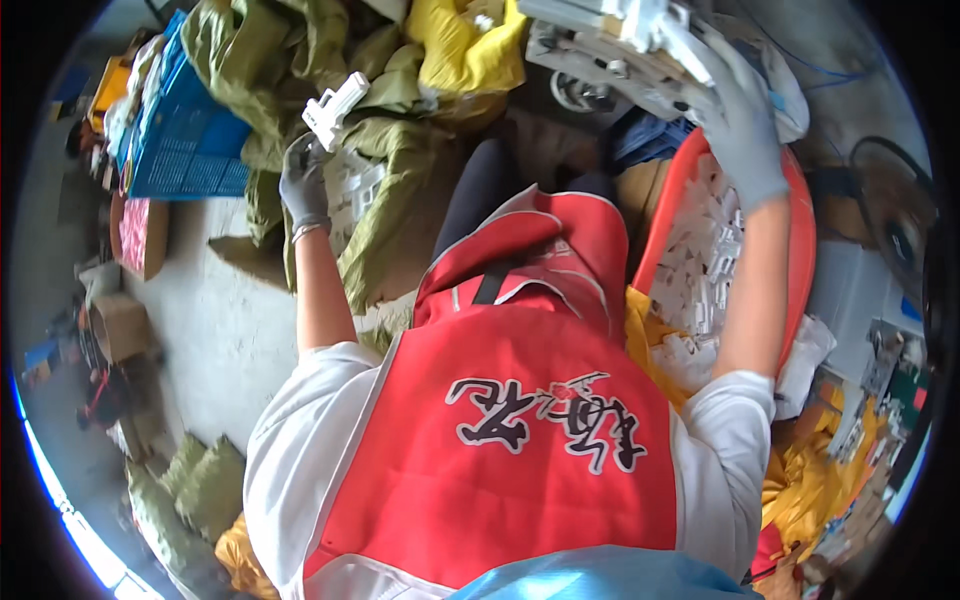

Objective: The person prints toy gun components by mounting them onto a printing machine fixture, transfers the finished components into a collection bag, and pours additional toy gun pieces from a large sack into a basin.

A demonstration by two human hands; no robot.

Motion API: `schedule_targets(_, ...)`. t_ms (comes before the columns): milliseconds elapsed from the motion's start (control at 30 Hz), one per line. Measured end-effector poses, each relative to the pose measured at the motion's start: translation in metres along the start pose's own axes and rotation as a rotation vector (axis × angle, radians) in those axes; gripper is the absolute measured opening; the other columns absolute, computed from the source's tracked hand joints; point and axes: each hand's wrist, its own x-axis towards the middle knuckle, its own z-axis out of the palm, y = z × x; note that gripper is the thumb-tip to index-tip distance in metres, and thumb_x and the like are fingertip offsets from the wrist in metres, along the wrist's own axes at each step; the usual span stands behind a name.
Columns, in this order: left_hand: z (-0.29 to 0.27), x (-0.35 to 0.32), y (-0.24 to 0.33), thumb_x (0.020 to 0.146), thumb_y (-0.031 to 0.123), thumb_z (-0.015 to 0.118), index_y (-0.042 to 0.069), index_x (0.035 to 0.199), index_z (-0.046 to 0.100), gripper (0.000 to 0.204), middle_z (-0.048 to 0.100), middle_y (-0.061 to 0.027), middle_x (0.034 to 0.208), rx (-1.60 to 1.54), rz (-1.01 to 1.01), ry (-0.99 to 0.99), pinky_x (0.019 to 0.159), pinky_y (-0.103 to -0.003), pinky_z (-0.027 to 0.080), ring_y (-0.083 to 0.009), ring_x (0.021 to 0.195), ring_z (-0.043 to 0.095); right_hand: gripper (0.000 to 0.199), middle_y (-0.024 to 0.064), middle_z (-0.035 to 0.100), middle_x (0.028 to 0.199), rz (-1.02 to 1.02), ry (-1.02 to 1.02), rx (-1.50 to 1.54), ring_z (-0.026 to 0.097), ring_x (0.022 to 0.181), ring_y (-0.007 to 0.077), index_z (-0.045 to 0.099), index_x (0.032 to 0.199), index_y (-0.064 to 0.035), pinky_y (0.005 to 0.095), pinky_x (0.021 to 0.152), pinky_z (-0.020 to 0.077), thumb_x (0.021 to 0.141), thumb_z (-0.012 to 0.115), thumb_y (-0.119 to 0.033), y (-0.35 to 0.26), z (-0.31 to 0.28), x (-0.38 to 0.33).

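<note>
My left hand (305, 185), in a grey glove, is closed around the lower end of a white pistol-shaped plastic piece (336, 110) and holds it upright. Beneath it, an open olive-green sack (400, 165) has similar white pieces (358, 190) in its mouth. At the far right my right hand (740, 115), also gloved in grey, reaches over a light-coloured metal fixture (590, 60). Its fingers are closed on a white plastic piece (685, 48) there; the fingertips are partly hidden and slightly blurred.
A red tub (797, 270) full of small white parts (700, 255) stands under my right forearm. A blue plastic basket (190, 165) sits at the far left, and a yellow sack (465, 50) lies ahead. A black round fan (895, 215) stands at the right edge.
</note>
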Motion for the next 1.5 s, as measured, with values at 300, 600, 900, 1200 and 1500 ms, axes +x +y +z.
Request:
schedule_targets(300,-0.027,-0.028,-0.108,0.09,0.026,0.059,0.003,0.115,0.061,0.034,0.066,-0.0119,0.112,0.386,-0.219,-0.151,0.086,-0.032,0.049,-0.0244,0.099,0.063,0.035,0.0173,0.058,0.121,0.758,-0.189,0.096,0.054,0.11,0.034,0.057,0.12,-0.0063,0.0394,0.095,0.0417,0.089,0.056,-0.021,0.026,-0.002,-0.252)
schedule_targets(600,0.072,-0.03,-0.022,0.087,0.008,0.052,0.004,0.11,0.066,0.027,0.069,-0.007,0.103,0.189,-0.024,-0.401,0.083,-0.028,0.048,-0.0166,0.093,0.063,0.039,0.0168,0.056,0.121,1.025,-0.73,0.035,0.058,0.102,0.0337,0.055,0.122,-0.0128,0.0428,0.088,0.0467,0.087,0.057,-0.027,-0.033,0.067,-0.413)
schedule_targets(900,0.106,-0.047,0.03,0.091,0.007,0.05,0.006,0.108,0.067,0.024,0.069,-0.0027,0.097,-0.044,-0.093,-0.568,0.073,-0.024,0.047,-0.0096,0.081,0.059,0.039,0.0144,0.052,0.124,0.902,-0.82,0.08,0.059,0.103,0.0327,0.051,0.119,-0.0178,0.0419,0.085,0.0486,0.081,0.053,-0.014,-0.028,0.067,-0.327)
schedule_targets(1200,0.097,-0.041,0.104,0.085,0.012,0.055,0.012,0.106,0.068,0.024,0.069,-0.0091,0.097,0.287,0.09,-0.461,0.079,-0.029,0.049,-0.0161,0.086,0.066,0.052,0.0275,0.049,0.127,1.2,-0.586,0.308,0.049,0.116,0.0411,0.039,0.137,-0.0146,0.0452,0.098,0.0403,0.088,0.048,-0.028,-0.01,0.067,-0.454)
schedule_targets(1500,0.121,0.004,0.214,0.086,0.007,0.058,0.004,0.104,0.066,0.02,0.067,-0.0119,0.098,-0.071,0.602,-0.31,0.079,-0.03,0.05,-0.0227,0.087,0.065,0.045,0.0221,0.052,0.125,1.19,-0.581,0.143,0.053,0.112,0.035,0.051,0.127,-0.0076,0.0402,0.095,0.0428,0.084,0.059,-0.02,-0.016,0.014,-0.381)
